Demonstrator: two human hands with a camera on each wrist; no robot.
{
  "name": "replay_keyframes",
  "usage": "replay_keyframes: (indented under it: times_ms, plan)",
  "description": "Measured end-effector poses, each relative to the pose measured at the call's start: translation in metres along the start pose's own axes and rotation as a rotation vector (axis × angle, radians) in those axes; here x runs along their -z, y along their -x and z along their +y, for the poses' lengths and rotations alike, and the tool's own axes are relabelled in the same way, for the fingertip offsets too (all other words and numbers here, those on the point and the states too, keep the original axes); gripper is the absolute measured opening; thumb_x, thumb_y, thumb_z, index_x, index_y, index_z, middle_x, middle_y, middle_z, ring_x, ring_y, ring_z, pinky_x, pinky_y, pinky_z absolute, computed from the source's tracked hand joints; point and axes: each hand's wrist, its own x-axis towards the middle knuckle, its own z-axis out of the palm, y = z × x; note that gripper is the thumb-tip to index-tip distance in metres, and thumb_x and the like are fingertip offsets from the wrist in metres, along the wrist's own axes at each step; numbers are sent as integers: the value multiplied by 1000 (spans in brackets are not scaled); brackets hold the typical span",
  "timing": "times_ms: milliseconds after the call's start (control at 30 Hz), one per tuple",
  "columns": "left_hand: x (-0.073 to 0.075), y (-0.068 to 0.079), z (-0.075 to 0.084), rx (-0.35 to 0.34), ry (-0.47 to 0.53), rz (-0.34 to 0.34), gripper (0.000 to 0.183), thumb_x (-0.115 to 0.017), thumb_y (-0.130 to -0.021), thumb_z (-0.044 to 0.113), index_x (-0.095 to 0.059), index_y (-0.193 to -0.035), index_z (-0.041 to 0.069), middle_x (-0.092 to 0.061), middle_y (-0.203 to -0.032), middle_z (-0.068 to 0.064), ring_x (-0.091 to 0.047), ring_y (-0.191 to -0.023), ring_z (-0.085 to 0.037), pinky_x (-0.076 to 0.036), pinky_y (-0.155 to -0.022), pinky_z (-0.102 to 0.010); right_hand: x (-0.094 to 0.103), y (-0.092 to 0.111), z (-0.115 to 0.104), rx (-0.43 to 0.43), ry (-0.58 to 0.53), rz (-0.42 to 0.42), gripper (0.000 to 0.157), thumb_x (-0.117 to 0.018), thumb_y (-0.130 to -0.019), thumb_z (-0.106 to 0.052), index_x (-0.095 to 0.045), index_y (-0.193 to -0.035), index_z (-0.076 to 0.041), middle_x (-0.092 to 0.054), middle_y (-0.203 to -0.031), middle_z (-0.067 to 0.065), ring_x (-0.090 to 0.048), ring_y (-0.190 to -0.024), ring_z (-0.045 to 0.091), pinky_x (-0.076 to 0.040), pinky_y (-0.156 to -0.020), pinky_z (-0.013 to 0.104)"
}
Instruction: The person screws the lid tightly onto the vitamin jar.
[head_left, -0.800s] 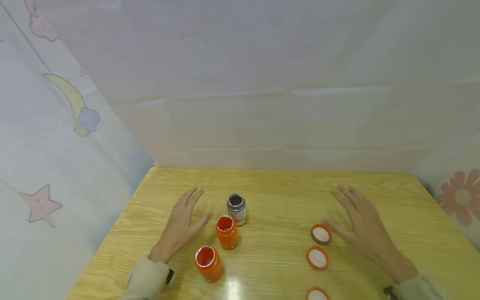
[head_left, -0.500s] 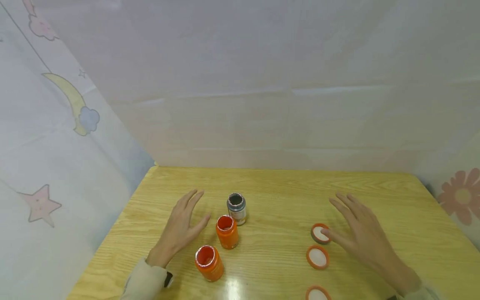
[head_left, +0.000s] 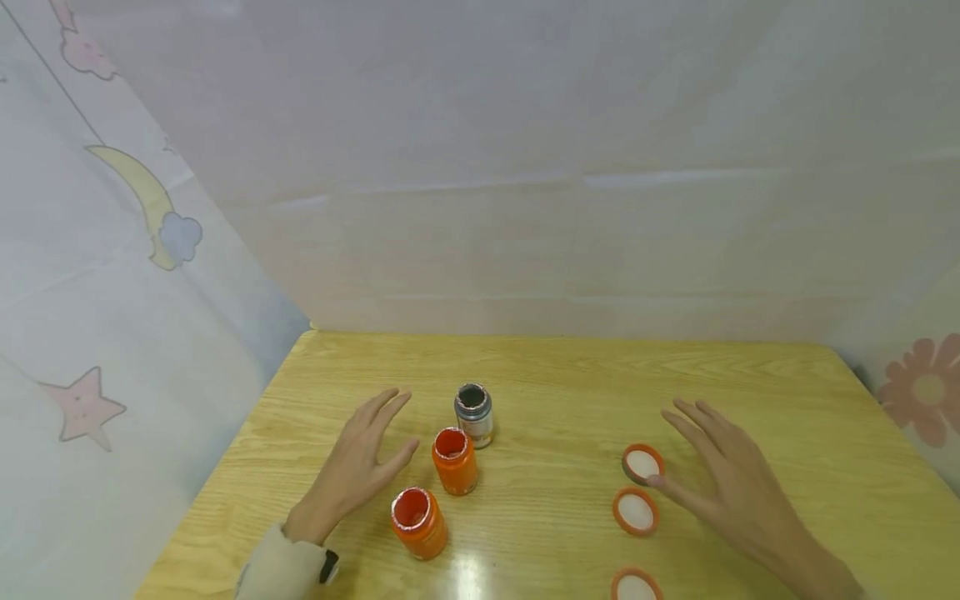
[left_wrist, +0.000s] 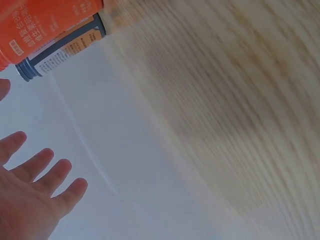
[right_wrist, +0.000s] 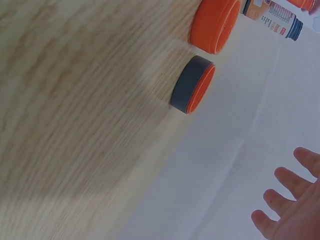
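Observation:
My left hand [head_left: 348, 458] hovers left of the bottles with fingers spread, holding nothing. Nearest to it are two uncapped orange bottles, the front one [head_left: 420, 527] and the middle one [head_left: 455, 467]; a grey bottle [head_left: 476, 421] with a printed label stands behind them. All three are upright, mouths up. On the right, my right hand [head_left: 731, 487] is also spread and holds nothing. By its thumb lie a grey lid [head_left: 628, 470] with an orange inner rim, an orange lid [head_left: 636, 512] and another orange lid [head_left: 636, 586] cut off by the frame, all with white insides up.
The bottles and lids stand on a wood-grain table [head_left: 555, 400]. A pale cloth backdrop [head_left: 525, 250] rises behind its far edge, and a printed cloth [head_left: 97, 333] hangs along the left side. Bare tabletop lies between the bottles and the lids.
Both hands have drawn back slightly toward the bottom of the head view. The right thumb briefly overlapped the grey lid and now sits at its edge. Bottles and lids stay in place.

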Motion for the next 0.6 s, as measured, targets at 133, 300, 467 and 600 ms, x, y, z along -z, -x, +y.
replay_keyframes:
  times_ms: [133,300,467,600]
  plan:
    - [2,2,2,-6,1,-20,63,-71,-90,31,-47,-145,14,-47,-149,-15,-46,-135,-37,-42,-106,-60,2,4,-1,2,-12,-1,80,-83,-77,-36,-48,-147,-19,-47,-149,12,-31,-147,31,-20,-120,53]
    - [3,6,3,2,-3,-45,64,-73,-89,30,-47,-145,14,-48,-148,-16,-48,-134,-37,-44,-105,-60,3,11,-6,4,-35,-5,80,-84,-76,-34,-48,-146,-19,-49,-147,13,-28,-150,26,-20,-120,55]
    - [4,8,4,13,9,-57,64,-73,-90,30,-47,-146,15,-47,-149,-15,-48,-134,-37,-44,-105,-60,2,19,-11,14,-40,-2,81,-85,-75,-33,-48,-146,-19,-49,-148,11,-22,-151,15,-18,-123,45]
    - [4,11,4,10,15,-62,63,-72,-90,30,-47,-146,15,-48,-149,-14,-48,-134,-36,-44,-105,-59,2,25,-13,2,-58,-5,80,-85,-75,-32,-49,-145,-19,-48,-149,11,-21,-151,12,-16,-124,41]
